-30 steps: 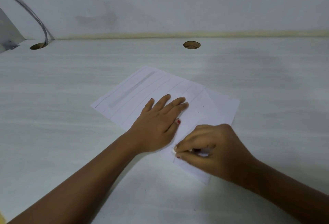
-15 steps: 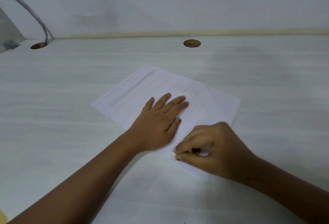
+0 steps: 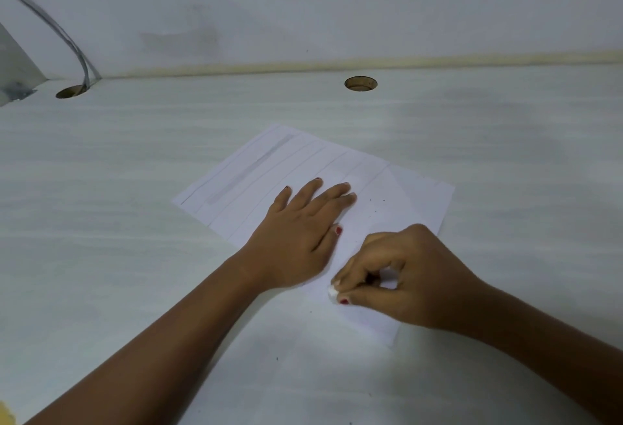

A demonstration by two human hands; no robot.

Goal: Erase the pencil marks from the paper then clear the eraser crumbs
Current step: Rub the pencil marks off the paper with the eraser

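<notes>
A white sheet of paper [image 3: 269, 168] lies turned at an angle on the pale table, with several long pencil lines and a grey smudged band along its left part. My left hand [image 3: 300, 239] presses flat on the sheet's middle, fingers straight. My right hand [image 3: 401, 276] is at the sheet's near edge and pinches a small white eraser [image 3: 332, 291], whose tip shows between thumb and forefinger and touches the paper. A few dark eraser crumbs [image 3: 376, 207] lie on the paper to the right of my left fingertips.
The table [image 3: 118, 188] meets a white wall at the back. Two round cable holes are cut in it, one at back centre [image 3: 360, 83] and one at back left [image 3: 71, 91] with a grey cable [image 3: 64, 33] running out of it. A dark speck [image 3: 277, 359] lies on the table near me.
My right hand with the eraser has shifted slightly towards the paper's near left edge. My left hand has stayed flat in the same place.
</notes>
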